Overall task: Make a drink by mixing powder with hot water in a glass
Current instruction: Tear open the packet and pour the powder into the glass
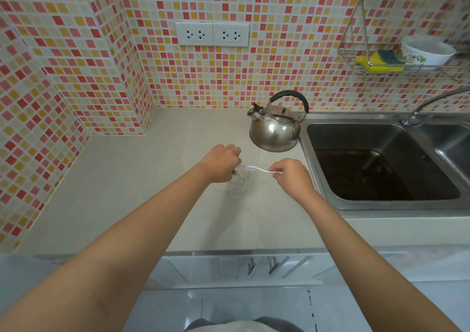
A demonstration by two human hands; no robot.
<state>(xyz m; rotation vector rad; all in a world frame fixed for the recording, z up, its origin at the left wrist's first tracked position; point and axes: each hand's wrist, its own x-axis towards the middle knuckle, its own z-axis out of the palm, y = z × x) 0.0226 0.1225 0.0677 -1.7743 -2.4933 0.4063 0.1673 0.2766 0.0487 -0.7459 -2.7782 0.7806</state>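
A clear glass (239, 185) stands on the pale countertop (127, 192), with brown powder specks near its rim. My left hand (221, 162) is closed over the glass's top left edge, pinching something small and brown that I cannot make out. My right hand (290, 176) holds the handle of a white plastic spoon (259, 170), whose bowl reaches over the glass mouth. A steel kettle (276, 128) with a black handle sits behind the glass, beside the sink.
A steel sink (381, 169) with dark water lies to the right, its tap (419, 110) at the back. A wire rack (396, 59) on the tiled wall holds a sponge and a bowl. Two sockets (212, 34) are on the wall.
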